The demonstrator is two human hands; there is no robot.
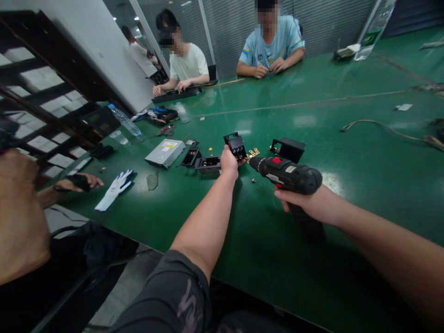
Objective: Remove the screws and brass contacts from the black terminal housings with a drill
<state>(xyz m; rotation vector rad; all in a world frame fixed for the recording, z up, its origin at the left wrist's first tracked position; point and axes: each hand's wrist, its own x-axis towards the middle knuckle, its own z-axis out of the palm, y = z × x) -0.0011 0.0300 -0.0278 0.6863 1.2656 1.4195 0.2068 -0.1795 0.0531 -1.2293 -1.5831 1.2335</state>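
My left hand (pixel 229 163) is closed around a black plastic socket housing (pixel 237 147) with several openings in its face. In my right hand (pixel 312 201) is a black cordless drill (pixel 286 175) with red switches. The drill's tip points left at the housing; whether it touches a screw there, I cannot make out. Brass strips (pixel 254 153) lie just beyond the tip, and a small brass piece (pixel 253 181) sits nearer to me. Two more black housings (pixel 210 164) rest left of my left hand, and another black housing (pixel 289 148) stands behind the drill.
A silver disc drive (pixel 165 153) and a white-and-blue glove (pixel 116 188) lie to the left on the green table (pixel 194 222). Plastic bottles (pixel 124 120) stand farther back. A co-worker's hand (pixel 81 181) is at the left; two people sit across. Wires (pixel 385 122) run at the right.
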